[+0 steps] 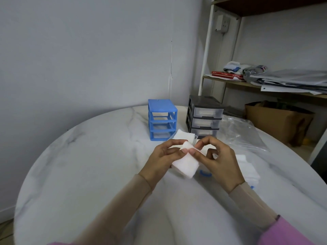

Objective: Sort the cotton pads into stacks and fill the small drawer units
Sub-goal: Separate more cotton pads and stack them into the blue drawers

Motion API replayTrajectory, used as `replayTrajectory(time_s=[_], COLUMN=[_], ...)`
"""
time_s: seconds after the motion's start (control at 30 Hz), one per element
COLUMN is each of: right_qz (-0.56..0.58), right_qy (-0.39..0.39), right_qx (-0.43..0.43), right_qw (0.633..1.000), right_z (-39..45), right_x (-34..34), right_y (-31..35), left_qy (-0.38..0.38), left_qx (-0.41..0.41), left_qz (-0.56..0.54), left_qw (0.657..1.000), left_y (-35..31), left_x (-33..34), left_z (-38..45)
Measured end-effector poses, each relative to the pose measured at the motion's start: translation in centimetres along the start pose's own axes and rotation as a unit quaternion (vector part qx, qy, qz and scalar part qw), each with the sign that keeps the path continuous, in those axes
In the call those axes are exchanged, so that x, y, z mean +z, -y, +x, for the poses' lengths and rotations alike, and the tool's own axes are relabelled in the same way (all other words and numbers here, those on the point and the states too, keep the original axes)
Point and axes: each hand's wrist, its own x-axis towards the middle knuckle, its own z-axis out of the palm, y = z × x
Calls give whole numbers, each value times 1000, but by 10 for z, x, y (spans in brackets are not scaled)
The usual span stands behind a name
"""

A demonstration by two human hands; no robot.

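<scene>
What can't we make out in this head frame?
- Pad count in the stack of cotton pads: edges blur together, and the left hand and right hand cover its top.
- The blue drawers: mostly hidden behind hands and pads.
- Fill level of the black drawer unit: frosted fronts, too small.
- Right-side pad pile: partly behind the right wrist.
</scene>
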Motion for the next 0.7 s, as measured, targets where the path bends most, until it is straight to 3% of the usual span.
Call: replayTrajectory(time_s=[0.43,0.7], right_qz=[-73,-78], right_qy=[3,-32], right_qx=[55,90], right_qw=[996,992], right_z=[1,21], right_x=[-4,-56], right_y=[9,9], left_qy=[-16,2], left_qx=[31,73], left_qz=[-177,-109], left_qw=[984,991], left_y=[-7,-28], left_x=[11,51], left_z=[7,30])
